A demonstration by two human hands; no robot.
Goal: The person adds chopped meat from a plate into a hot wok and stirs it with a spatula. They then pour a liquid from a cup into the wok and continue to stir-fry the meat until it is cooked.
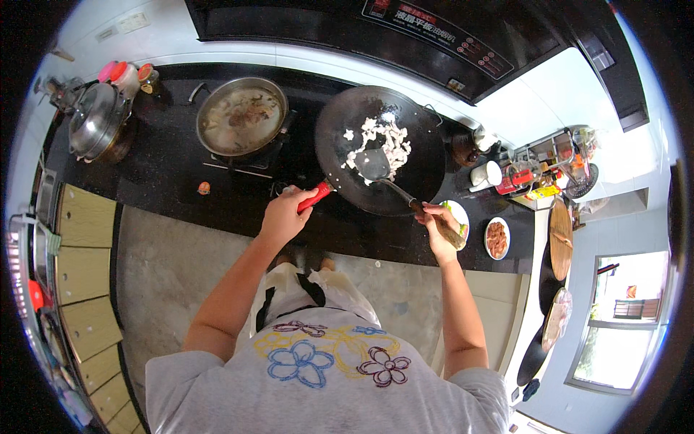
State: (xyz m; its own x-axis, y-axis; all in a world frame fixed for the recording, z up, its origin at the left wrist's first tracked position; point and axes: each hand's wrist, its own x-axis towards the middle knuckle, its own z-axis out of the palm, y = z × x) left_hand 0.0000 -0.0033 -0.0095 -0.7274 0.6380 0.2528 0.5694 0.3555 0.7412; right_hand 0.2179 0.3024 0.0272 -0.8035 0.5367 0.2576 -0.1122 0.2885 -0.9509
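Note:
A large dark wok [340, 130] stands on the stove in front of me, with pale chopped pieces of food [395, 148] spread over its middle. My left hand [283, 211] is closed round the wok's red handle [315, 197]. In my right hand [439, 230] is the wooden handle of a wok spatula [374, 165]; its metal blade lies among the pale pieces inside the wok. Partly behind my right hand, a white plate [460, 213] holds something green.
Left of the wok, a steel pot [285, 108] of cloudy broth stands on a burner. A plate of reddish meat [497, 239] sits at right, near a white mug [486, 176] and a condiment rack [538, 166]. The range hood [303, 22] overhangs the back. A lidded steel pot [97, 119] stands far left.

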